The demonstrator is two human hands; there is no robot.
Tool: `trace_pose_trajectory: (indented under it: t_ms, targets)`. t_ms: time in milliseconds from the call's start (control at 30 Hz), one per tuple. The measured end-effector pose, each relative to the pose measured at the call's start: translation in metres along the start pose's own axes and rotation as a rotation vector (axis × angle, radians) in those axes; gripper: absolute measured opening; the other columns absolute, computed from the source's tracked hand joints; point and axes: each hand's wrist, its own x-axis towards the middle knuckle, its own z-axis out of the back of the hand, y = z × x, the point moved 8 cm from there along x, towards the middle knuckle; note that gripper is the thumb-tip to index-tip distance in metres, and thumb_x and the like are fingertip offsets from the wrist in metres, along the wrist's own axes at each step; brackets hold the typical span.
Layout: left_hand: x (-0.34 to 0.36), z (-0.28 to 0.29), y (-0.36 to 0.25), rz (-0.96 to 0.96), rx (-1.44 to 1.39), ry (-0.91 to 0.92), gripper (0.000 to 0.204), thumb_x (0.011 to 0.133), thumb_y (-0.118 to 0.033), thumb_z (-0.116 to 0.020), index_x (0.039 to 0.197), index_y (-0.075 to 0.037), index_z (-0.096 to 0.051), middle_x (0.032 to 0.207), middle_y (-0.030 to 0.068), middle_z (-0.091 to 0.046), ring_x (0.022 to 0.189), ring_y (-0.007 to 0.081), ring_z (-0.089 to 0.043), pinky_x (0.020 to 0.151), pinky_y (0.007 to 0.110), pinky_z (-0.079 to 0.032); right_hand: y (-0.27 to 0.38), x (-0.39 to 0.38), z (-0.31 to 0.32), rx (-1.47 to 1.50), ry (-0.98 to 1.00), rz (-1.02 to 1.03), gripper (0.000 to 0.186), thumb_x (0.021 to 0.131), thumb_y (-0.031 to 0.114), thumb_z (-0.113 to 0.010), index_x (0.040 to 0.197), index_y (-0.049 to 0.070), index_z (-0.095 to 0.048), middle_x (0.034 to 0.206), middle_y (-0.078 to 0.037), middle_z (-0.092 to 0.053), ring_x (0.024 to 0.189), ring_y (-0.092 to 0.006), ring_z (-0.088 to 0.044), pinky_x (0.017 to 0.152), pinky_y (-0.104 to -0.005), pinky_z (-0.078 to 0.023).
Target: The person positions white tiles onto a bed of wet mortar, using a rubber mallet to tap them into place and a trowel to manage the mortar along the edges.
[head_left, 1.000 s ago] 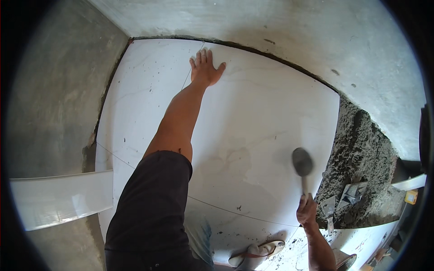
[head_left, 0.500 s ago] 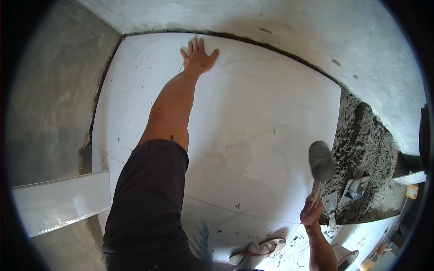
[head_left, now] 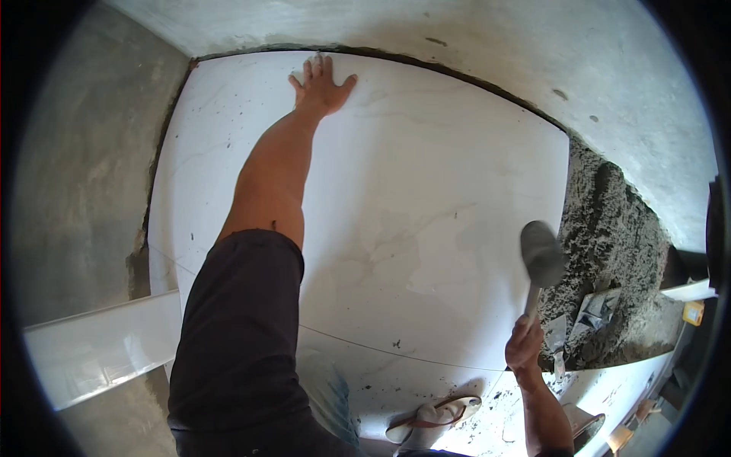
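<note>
1. Mallet [head_left: 541,254] has shifted right over the past second, from well inside the tile [head_left: 426,183] to its right edge. Left hand [head_left: 321,93] seems slightly nearer the back wall [head_left: 487,38]; the whole view has slid too, so that reading is uncertain.
2. Far left: glossy white panel [head_left: 106,343], one end overlapping the tiled floor as I see it. Contact unclear.
3. Left hand: palm down, fingers spread, gripping nothing; fingertips close to the tile's back edge. I judge it to be bracing or steadying.
4. Tile: flat, with a dark gap along the back wall. Its front joint shows as a thin line; a sandal [head_left: 466,407] stands on the nearer side of it.
5. Right hand [head_left: 524,344]: fingers wrapped round the mallet's handle, head pointing away from the person. Head overlaps the tile's edge in view; its height cannot be told. My reading: attention has passed from the inner face to the edge; no strike is visible.
6. Far right: rough grey mortar [head_left: 609,206] beside the tile, with scraper [head_left: 557,332] and trowel [head_left: 596,311] at its near part.
</note>
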Motion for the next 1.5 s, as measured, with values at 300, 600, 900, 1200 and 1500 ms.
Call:
trace_pose_trajectory:
  t_ms: [300,600,900,1200,1500]
  targets:
    - [0.02,-0.029,0.008,-0.032,0.073,-0.083,0.083,0.088,-0.068,-0.036,0.15,-0.013,-0.023,0.157,0.0073,-0.019,0.145,0.0294,-0.013,0.108,0.066,-0.01,-0.008,0.021,-0.002,-0.202,0.086,0.0,0.026,0.096,0.024,-0.047,0.086,0.0,-0.048,0.06,-0.026,-0.053,0.06,-0.0478,-0.057,0.048,-0.0479,-0.041]
    - [0.025,-0.022,0.004,-0.029,0.117,-0.05,0.081,0.089,-0.068,-0.033,0.151,-0.017,-0.021,0.158,0.0037,-0.015,0.145,0.0285,-0.012,0.109,0.066,-0.012,0.016,0.039,0.017,-0.11,-0.088,0.223,0.024,0.095,0.022,-0.05,0.086,0.0,-0.045,0.054,-0.019,-0.051,0.049,-0.0411,-0.056,0.043,-0.0435,-0.042]
    - [0.051,-0.049,0.026,-0.103,0.094,-0.177,0.086,0.085,-0.075,-0.031,0.15,-0.02,-0.022,0.158,0.0033,-0.016,0.144,0.03,-0.016,0.107,0.068,-0.012,-0.008,0.088,0.016,-0.078,0.02,-0.124,0.034,0.099,0.031,-0.044,0.093,-0.001,-0.05,0.074,-0.025,-0.06,0.064,-0.037,-0.063,0.052,-0.0428,-0.048]
    - [0.065,-0.054,0.042,-0.222,0.144,-0.219,0.086,0.086,-0.075,-0.029,0.147,-0.015,-0.029,0.153,0.0081,-0.027,0.14,0.0311,-0.028,0.107,0.065,-0.019,0.016,0.102,0.025,-0.358,-0.046,0.083,0.052,0.1,0.049,-0.033,0.09,0.002,-0.054,0.068,-0.019,-0.06,0.06,-0.0392,-0.061,0.055,-0.0459,-0.05]
    - [0.042,-0.044,0.046,-0.318,0.197,-0.249,0.08,0.091,-0.067,-0.03,0.143,-0.006,-0.035,0.145,0.0176,-0.038,0.133,0.0351,-0.038,0.107,0.054,-0.03,0.009,0.098,0.028,-0.217,-0.104,0.09,0.071,0.096,0.064,-0.023,0.069,0.002,-0.046,0.057,-0.011,-0.048,0.05,-0.026,-0.051,0.046,-0.0381,-0.043]
